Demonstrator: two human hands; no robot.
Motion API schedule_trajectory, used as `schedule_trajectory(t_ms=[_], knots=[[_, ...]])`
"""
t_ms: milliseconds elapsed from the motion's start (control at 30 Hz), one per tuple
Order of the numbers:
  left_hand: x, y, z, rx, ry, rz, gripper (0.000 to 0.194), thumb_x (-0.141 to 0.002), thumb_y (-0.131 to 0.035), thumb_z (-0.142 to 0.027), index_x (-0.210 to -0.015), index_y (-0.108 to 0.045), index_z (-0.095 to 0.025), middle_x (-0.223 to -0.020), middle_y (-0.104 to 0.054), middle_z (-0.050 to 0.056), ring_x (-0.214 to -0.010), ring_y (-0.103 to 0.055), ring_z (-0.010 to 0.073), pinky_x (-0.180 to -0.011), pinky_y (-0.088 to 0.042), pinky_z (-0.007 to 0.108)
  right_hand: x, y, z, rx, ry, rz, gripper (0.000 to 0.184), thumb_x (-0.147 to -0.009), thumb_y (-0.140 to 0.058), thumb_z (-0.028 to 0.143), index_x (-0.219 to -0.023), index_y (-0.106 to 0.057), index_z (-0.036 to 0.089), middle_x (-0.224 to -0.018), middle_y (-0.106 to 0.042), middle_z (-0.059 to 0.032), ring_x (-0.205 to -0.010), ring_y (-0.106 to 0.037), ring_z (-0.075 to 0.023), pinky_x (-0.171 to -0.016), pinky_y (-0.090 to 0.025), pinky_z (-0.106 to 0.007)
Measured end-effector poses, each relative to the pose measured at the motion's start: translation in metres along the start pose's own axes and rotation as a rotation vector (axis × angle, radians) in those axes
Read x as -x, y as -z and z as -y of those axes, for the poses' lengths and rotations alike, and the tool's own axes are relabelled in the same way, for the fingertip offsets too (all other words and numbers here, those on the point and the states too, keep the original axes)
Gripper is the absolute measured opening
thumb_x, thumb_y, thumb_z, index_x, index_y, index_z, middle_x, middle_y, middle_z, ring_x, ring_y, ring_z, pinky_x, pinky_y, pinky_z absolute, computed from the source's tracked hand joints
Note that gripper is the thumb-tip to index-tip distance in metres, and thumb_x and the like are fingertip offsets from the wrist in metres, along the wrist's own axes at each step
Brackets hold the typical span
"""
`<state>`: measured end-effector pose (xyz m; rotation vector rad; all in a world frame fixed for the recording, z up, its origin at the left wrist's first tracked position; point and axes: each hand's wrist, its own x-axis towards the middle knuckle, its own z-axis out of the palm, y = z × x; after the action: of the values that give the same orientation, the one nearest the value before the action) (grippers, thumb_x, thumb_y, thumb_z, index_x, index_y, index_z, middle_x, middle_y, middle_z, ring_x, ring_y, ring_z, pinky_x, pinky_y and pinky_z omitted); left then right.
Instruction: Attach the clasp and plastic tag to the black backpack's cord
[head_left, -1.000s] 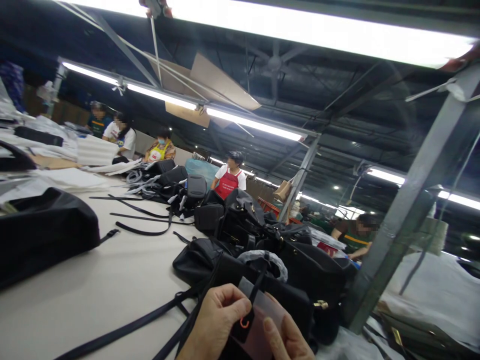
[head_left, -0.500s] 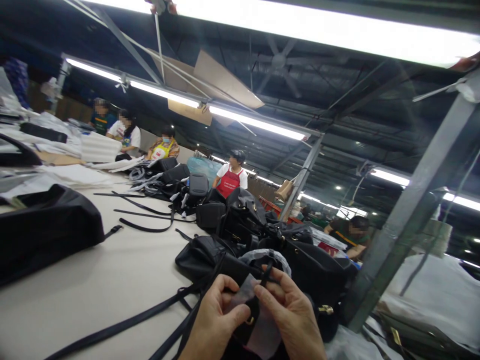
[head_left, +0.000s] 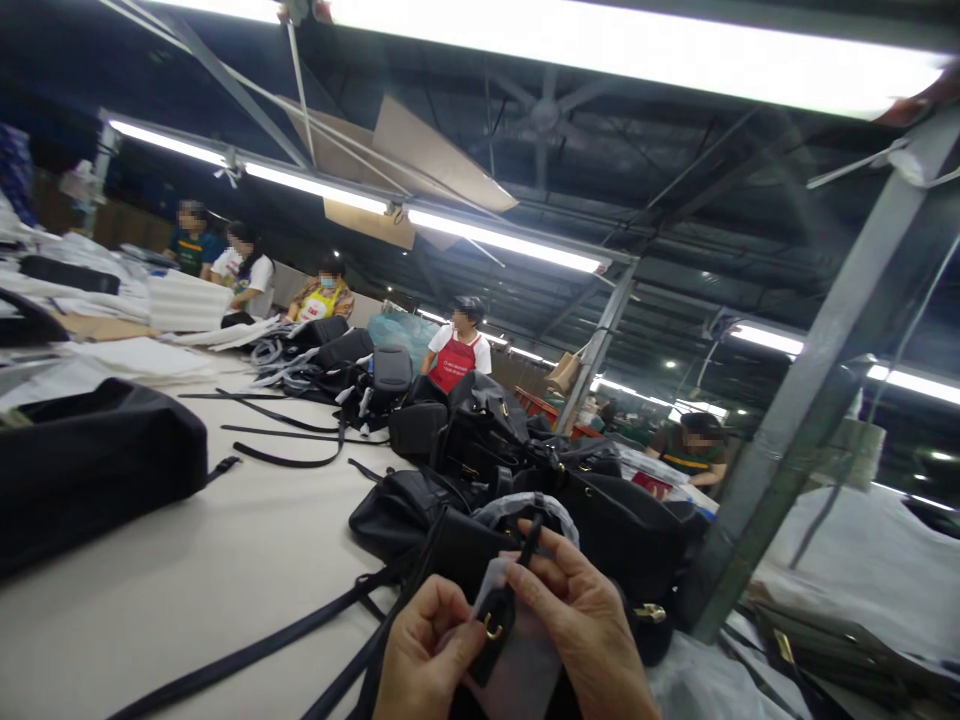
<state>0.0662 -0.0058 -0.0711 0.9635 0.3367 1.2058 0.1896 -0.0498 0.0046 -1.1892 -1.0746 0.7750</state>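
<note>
Here's the right hand (head_left: 577,620), pinching a narrow black leather tab (head_left: 495,630) with a gold ring between thumb and forefinger, while the left hand (head_left: 427,640) curls in at its lower end, translucent white tissue (head_left: 521,665) just behind. Right ahead of the hands sits a heap of black handbags (head_left: 600,530), a long black strap (head_left: 247,630) running off left across the white table (head_left: 187,530), and a co-worker in a red apron (head_left: 454,360) stands beyond.
</note>
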Motion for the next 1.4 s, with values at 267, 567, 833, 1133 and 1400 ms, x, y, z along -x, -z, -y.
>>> schedule_trajectory(t_ms=[267,567,833,1133,1400], knots=[[0.001,-0.002,0.0,-0.004,-0.049,0.027,0.045,-0.065,-0.082,-0.053,-0.067,-0.056,-0.017,-0.07,-0.065,0.002,-0.064,-0.053,0.0128,-0.057,-0.04,0.022,0.0,0.003,0.007,0.099,0.032,0.033,0.058,-0.065,-0.086,0.043,-0.112,-0.065,0.018,-0.096,-0.077,-0.0084,-0.094,-0.071,-0.0248,-0.08,-0.056,-0.032],[0.001,-0.001,0.01,-0.059,-0.065,0.101,0.043,-0.072,-0.076,-0.055,-0.071,-0.055,-0.017,-0.067,-0.057,-0.001,-0.062,-0.047,0.0104,-0.057,-0.036,0.021,0.0,-0.005,0.001,0.038,0.064,-0.057,0.053,-0.064,-0.085,0.043,-0.106,-0.067,0.017,-0.085,-0.077,-0.0054,-0.078,-0.071,-0.0217,-0.072,-0.056,-0.03],[-0.002,0.004,0.014,-0.162,-0.138,0.102,0.043,-0.074,-0.072,-0.058,-0.072,-0.055,-0.018,-0.065,-0.05,-0.003,-0.061,-0.044,0.0104,-0.056,-0.036,0.021,0.002,-0.001,0.004,0.171,0.062,-0.047,0.053,-0.067,-0.078,0.058,-0.1,-0.072,0.018,-0.087,-0.077,-0.0075,-0.082,-0.069,-0.0239,-0.074,-0.054,-0.031],[0.0,0.005,0.017,-0.408,-0.213,0.038,0.008,-0.073,-0.062,-0.022,-0.074,-0.054,-0.021,-0.065,-0.046,-0.004,-0.056,-0.041,0.0111,-0.055,-0.035,0.022,0.008,0.004,0.019,0.406,0.177,0.114,0.048,-0.088,-0.054,0.054,-0.12,-0.066,0.021,-0.101,-0.074,-0.0053,-0.091,-0.066,-0.0248,-0.08,-0.05,-0.031],[0.002,0.007,0.019,-0.597,-0.445,0.087,0.01,-0.08,-0.06,-0.017,-0.081,-0.068,-0.024,-0.082,-0.068,0.007,-0.081,-0.062,0.0234,-0.074,-0.045,0.028,0.019,-0.012,0.027,0.603,0.23,0.088,0.054,-0.064,-0.077,0.024,-0.117,-0.064,0.027,-0.085,-0.07,0.0028,-0.072,-0.061,-0.0196,-0.065,-0.046,-0.025]])
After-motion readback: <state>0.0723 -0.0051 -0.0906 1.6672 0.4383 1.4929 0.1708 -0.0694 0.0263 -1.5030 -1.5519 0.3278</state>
